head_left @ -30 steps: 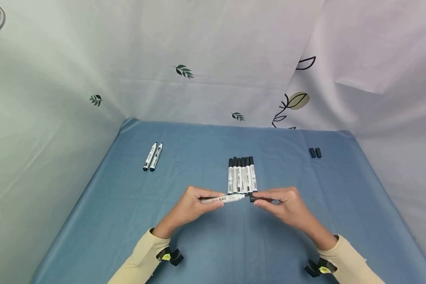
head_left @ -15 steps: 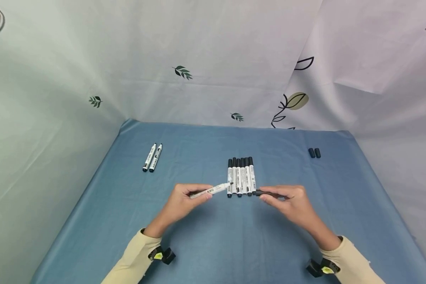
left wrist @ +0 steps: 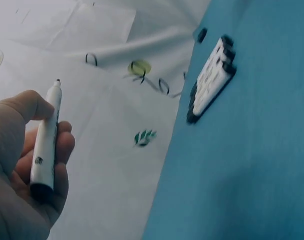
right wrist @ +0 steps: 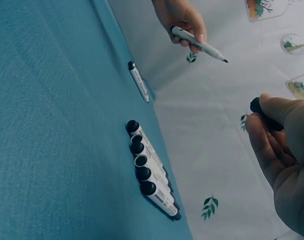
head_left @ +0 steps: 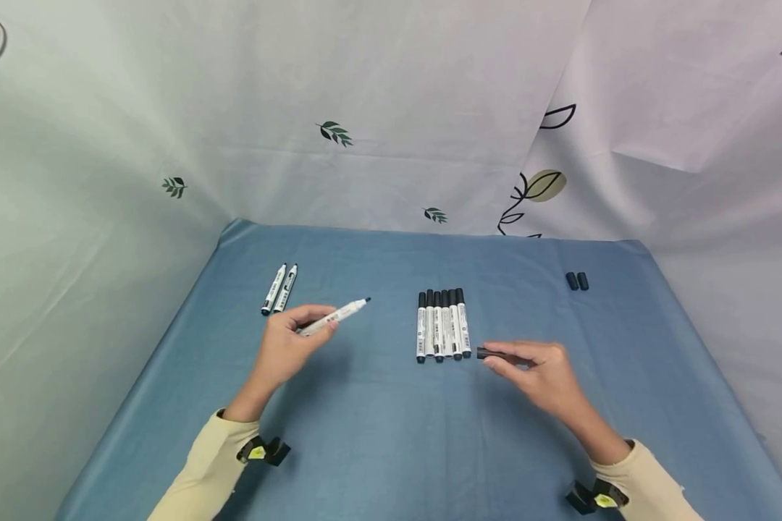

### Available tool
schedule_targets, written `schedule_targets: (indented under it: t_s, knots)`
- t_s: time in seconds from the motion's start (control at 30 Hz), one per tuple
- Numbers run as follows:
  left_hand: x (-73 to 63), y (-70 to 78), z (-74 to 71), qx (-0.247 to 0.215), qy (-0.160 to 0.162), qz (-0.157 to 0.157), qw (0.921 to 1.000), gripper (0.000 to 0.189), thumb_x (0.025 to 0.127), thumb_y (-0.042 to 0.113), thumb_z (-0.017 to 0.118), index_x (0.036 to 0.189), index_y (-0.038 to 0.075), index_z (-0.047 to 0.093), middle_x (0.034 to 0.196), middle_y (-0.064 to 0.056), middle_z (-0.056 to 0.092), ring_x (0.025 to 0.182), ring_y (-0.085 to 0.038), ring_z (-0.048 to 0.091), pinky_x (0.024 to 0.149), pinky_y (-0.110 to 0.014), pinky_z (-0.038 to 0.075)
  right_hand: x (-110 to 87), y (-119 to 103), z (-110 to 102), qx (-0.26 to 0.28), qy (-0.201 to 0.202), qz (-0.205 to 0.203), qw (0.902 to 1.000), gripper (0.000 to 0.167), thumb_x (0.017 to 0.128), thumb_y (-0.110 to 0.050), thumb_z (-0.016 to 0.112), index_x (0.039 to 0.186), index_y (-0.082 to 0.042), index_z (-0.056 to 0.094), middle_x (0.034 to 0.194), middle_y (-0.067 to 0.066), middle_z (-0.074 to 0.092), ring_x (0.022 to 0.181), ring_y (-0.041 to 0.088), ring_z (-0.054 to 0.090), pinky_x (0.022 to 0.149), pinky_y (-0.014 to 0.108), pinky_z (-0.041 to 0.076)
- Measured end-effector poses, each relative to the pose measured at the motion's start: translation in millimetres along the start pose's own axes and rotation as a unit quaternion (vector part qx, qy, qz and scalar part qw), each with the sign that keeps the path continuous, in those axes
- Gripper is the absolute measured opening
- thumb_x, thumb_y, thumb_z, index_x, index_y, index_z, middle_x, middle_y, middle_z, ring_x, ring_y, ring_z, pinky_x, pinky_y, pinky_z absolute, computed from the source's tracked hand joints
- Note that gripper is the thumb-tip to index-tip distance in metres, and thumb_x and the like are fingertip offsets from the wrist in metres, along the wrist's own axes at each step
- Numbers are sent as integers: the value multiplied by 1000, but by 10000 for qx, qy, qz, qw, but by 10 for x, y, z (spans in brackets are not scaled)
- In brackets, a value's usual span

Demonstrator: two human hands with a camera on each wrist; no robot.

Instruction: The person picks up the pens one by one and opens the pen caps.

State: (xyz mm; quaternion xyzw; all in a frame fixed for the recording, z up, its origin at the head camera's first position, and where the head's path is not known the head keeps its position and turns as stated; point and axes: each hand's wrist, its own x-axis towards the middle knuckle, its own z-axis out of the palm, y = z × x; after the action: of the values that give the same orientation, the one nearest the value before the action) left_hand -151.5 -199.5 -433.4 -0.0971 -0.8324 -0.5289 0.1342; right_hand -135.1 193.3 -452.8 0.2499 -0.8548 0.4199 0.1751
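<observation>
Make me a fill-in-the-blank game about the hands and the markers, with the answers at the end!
1. The left hand holds an uncapped marker whose body is colored ____.
2. The right hand pinches a cap that is colored ____.
3. In the middle row, the number of capped markers is ____.
4. Far off to the right on the blue cloth, the number of loose caps is ____.

Missing words: white; black; six; two.

Looking like a makeshift curtained booth. Blue tablecloth is lying flat below; pale leaf-print sheets are hanging on three sides, hiding the kind of room.
</observation>
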Motion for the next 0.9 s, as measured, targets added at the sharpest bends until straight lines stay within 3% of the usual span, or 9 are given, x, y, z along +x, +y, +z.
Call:
schedule_targets:
  t_s: [0.23, 0.5, 0.8, 0.9]
  knots:
    - [135, -121, -270, 626, 638, -139, 9959, 19, 92, 15, 78, 108, 6, 79, 96, -10, 78, 76, -3, 66, 62, -17, 51, -43, 14, -11, 117, -37, 268, 9996, 24, 81, -3, 85, 104, -11, 83, 95, 3, 79, 83, 3, 72, 70, 14, 54]
    - [310, -395, -524, 1296, 1172, -422, 9837, 31, 97, 31, 73, 114, 6, 78, 100, -13, 77, 77, 2, 62, 61, -12, 49, -67, 27, -22, 151, -35, 338, 9993, 24, 82, -3, 85, 104, -12, 82, 95, 4, 79, 82, 2, 72, 69, 14, 54]
    - [490, -779, -760, 1512, 1584, -1162, 9688, 42, 98, 41, 69, 124, 9, 75, 114, -17, 75, 81, 8, 56, 61, -12, 45, -94, 40, -29, 94, -33, 475, 9988, 23, 81, -5, 86, 104, -11, 83, 95, 3, 79, 82, 3, 72, 69, 15, 55]
    - [524, -882, -807, 1520, 1553, -1517, 9642, 45, 98, 44, 67, 127, 11, 74, 118, -16, 74, 84, 5, 56, 62, -14, 45, -104, 48, -28, 78, -20, 517, 9986, 23, 81, -6, 86, 103, -12, 83, 95, 2, 79, 82, 3, 72, 69, 15, 55]
